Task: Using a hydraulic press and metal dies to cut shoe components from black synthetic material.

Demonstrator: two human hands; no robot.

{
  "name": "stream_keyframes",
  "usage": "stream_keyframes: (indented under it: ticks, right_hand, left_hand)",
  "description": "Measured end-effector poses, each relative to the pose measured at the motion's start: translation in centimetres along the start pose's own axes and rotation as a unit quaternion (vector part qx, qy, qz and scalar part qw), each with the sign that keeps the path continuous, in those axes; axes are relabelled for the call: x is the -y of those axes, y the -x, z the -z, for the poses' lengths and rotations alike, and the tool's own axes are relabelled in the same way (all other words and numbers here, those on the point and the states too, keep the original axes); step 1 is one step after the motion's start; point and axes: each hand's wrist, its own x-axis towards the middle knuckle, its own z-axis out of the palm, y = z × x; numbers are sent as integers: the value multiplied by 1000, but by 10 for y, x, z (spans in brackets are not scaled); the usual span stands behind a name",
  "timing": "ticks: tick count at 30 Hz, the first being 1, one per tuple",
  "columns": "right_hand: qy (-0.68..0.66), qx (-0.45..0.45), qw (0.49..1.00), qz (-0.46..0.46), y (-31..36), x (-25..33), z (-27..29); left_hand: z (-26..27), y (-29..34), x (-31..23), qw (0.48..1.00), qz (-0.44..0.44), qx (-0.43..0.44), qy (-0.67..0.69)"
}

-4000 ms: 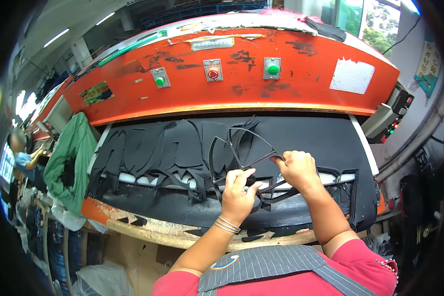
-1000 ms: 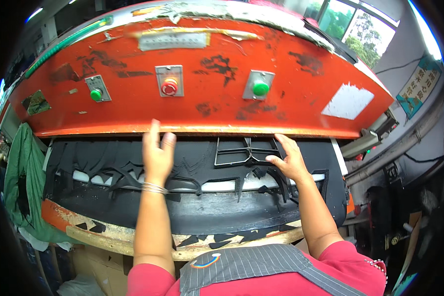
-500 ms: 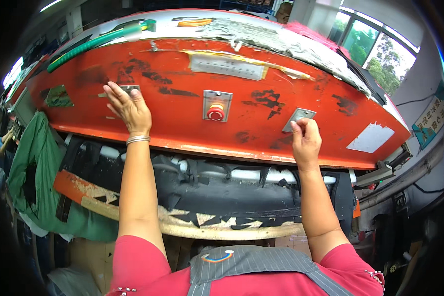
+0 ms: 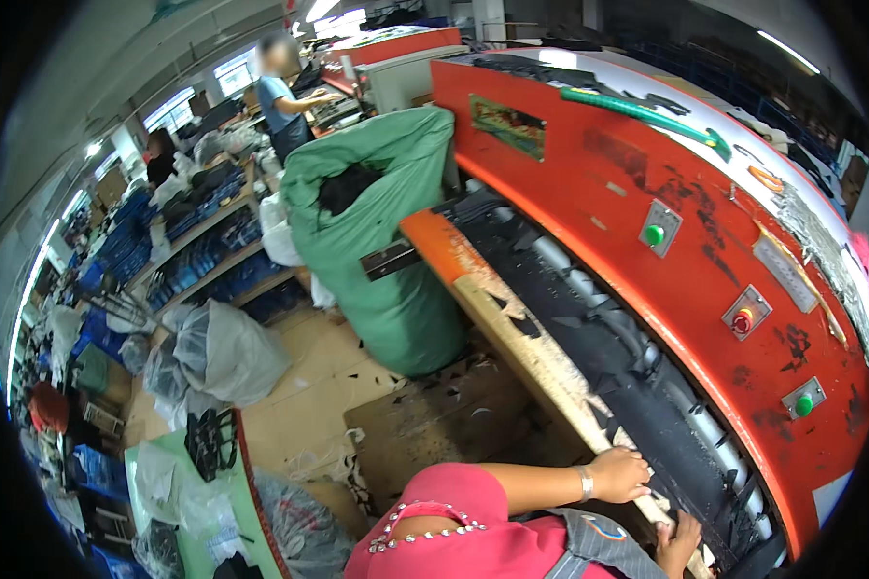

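Note:
My left hand [image 4: 620, 475], with a bracelet at the wrist, rests over the pale wooden rail [image 4: 531, 355] along the front of a red machine [image 4: 608, 241]. Its fingers curl over the rail. Closer to the lower edge, my right hand [image 4: 681, 542] is bent around the same rail, partly cut off from sight by the apron. Beyond the rail lies a black bed [image 4: 589, 333] with dark scraps on it. The machine's front carries a green button [image 4: 655, 234], a red stop button [image 4: 742, 320] and a second green button [image 4: 803, 405], all apart from my hands.
A large green sack [image 4: 377, 251] stands past the rail's far end. Grey plastic bags [image 4: 227, 352] and a green table [image 4: 159, 482] are to the left. Scraps litter the floor [image 4: 343, 372]. A person in blue [image 4: 282, 101] works at another machine in the back.
The view has swung left, bringing the sack, shelves and floor into sight. Both hands have left the areas of the two outer buttons and come down to the wooden rail.

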Motion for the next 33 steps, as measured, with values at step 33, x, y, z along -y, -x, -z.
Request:
stream_keyframes:
  ticks: [33]
  right_hand:
    - [67, -5, 982, 178, -54, -44, 77]
  left_hand:
    - [-81, 13, -101, 989, 34, -141, 32]
